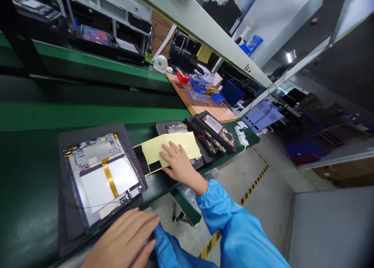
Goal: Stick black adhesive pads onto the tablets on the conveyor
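My right hand [179,162] lies flat with its fingers spread on a pale yellow sheet [187,141]. Black strips [156,166] are stuck on the sheet's left end. Beneath the sheet, part of an opened tablet [177,128] with a bare circuit board shows. At the lower edge my left hand [125,236] is held with fingers stretched out, thumb apart, and nothing visible in it. Just beyond it, another opened tablet [102,178] exposes its circuit board, white battery and orange ribbon cable. This tablet rests on a dark foam pad [66,209].
More opened tablets [217,127] are stacked on dark pads at the bench's right end, by a white power strip [242,133]. The green bench [26,174] has a raised shelf behind it, holding a small white fan [160,64]. Blue bins [200,88] stand on a wooden board.
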`<action>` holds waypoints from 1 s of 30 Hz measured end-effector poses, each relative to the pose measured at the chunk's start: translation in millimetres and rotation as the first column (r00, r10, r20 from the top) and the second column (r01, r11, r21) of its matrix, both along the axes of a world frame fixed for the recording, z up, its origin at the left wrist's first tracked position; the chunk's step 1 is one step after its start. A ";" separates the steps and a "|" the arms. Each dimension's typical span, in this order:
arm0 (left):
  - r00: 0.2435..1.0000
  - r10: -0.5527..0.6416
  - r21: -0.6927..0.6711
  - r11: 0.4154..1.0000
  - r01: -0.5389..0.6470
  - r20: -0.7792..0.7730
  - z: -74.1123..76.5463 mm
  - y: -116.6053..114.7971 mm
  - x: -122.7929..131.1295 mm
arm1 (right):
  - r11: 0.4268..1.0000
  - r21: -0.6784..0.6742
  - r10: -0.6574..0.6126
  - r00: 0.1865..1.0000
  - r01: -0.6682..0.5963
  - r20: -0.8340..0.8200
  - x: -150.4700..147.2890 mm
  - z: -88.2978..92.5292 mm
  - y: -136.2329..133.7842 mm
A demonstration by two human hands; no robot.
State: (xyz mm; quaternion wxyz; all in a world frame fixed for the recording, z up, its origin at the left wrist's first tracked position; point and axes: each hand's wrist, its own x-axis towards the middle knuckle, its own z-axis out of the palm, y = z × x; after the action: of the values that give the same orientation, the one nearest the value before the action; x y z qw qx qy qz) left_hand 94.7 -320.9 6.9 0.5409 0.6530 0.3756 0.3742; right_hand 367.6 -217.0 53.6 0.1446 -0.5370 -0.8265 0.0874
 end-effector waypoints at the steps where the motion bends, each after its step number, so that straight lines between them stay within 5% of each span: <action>1: 0.996 -0.090 -0.087 0.992 0.092 0.020 7.2 2.4 17.3 | 1.000 0.008 -0.001 1.000 0.001 0.008 3.2 0.0 -1.6; 3: 0.980 -0.135 -0.348 0.920 0.180 0.149 13.4 9.6 48.9 | 0.999 0.047 -0.012 1.000 0.012 0.001 14.7 4.2 -6.7; 7: 0.840 0.330 -0.784 0.598 0.167 0.431 -1.1 30.2 102.8 | 0.975 0.202 -0.076 0.994 0.091 -0.085 39.3 15.6 -22.9; 9: 0.737 0.510 -0.842 0.519 0.147 0.443 -10.8 40.0 124.9 | 0.947 0.285 -0.110 0.983 0.148 -0.147 45.7 16.3 -31.5; 14: 0.603 0.674 -0.862 0.504 0.049 0.428 -12.4 50.3 149.9 | 0.850 0.435 -0.161 0.933 0.298 -0.323 46.9 9.5 -48.0; 20: 0.548 0.703 -0.844 0.536 0.012 0.453 22.2 49.4 142.9 | 0.806 0.474 -0.113 0.878 0.355 -0.466 48.0 11.6 -62.2; 26: 0.649 0.705 -0.827 0.523 -0.205 0.285 48.2 45.0 132.7 | 0.831 0.442 -0.176 0.913 0.338 -0.369 49.3 23.3 -72.3; 30: 0.714 0.671 -0.826 0.507 -0.246 0.199 59.7 44.5 123.1 | 0.799 0.506 -0.206 0.939 0.324 -0.277 26.1 33.6 -82.3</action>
State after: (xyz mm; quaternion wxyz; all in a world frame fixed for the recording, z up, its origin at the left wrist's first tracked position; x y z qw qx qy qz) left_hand 217.7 -276.5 66.6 0.7107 0.1181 0.5068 0.4734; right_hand 393.6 -299.3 87.2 0.3876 -0.5721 -0.7133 -0.1167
